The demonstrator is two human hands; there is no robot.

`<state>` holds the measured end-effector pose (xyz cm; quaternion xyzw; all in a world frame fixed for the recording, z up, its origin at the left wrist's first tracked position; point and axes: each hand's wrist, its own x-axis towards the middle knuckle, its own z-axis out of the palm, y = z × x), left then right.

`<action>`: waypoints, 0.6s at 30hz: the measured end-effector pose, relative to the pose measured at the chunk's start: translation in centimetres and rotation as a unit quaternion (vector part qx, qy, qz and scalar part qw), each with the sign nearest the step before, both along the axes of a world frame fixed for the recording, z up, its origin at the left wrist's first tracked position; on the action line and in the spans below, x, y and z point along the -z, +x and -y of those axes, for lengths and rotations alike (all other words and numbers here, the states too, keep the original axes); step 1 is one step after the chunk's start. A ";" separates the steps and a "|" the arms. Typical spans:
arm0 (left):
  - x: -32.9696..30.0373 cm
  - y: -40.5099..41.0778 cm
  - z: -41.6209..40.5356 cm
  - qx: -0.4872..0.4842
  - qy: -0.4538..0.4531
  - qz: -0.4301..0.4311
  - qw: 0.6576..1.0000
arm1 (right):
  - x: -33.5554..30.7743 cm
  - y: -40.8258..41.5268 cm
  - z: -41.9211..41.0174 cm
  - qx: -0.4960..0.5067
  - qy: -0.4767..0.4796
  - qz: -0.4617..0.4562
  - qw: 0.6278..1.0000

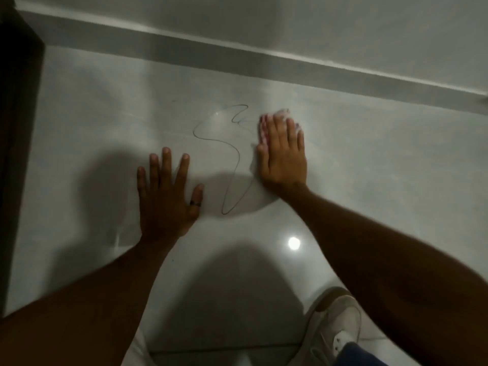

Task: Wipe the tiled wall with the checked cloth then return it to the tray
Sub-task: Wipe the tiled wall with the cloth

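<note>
A glossy pale grey tiled surface (105, 133) fills the view, with a thin dark scribbled line (232, 165) drawn on it. My right hand (284, 157) lies flat on the checked red and white cloth (264, 129), pressing it against the tile at the scribble's right edge. Only the cloth's edges show past my fingers. My left hand (169, 194) rests flat on the tile left of the scribble, fingers spread, holding nothing, with a dark ring on the thumb. The tray is not in view.
A grey band (237, 59) runs diagonally across the top, with a white wall above it. A dark vertical edge (18, 128) stands at the left. My white shoe (335, 328) shows at the bottom right. A lamp reflection (294, 243) glares on the tile.
</note>
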<state>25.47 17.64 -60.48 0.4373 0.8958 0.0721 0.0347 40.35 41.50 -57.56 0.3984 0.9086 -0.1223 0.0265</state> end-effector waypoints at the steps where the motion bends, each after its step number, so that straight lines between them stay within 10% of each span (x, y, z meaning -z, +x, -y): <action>1: 0.0 0.0 0.0 -0.001 -0.001 -0.001 1.000 | 0.0 -1.5 -1.6 0.006 0.001 -0.001 1.000; 7: -0.1 0.0 -0.1 0.004 0.014 -0.001 1.000 | -0.1 -6.1 -4.6 0.050 -0.004 0.031 0.998; 18: 0.0 -0.1 -0.2 -0.005 0.039 0.011 0.999 | -0.1 2.4 16.1 0.042 -0.027 0.017 0.999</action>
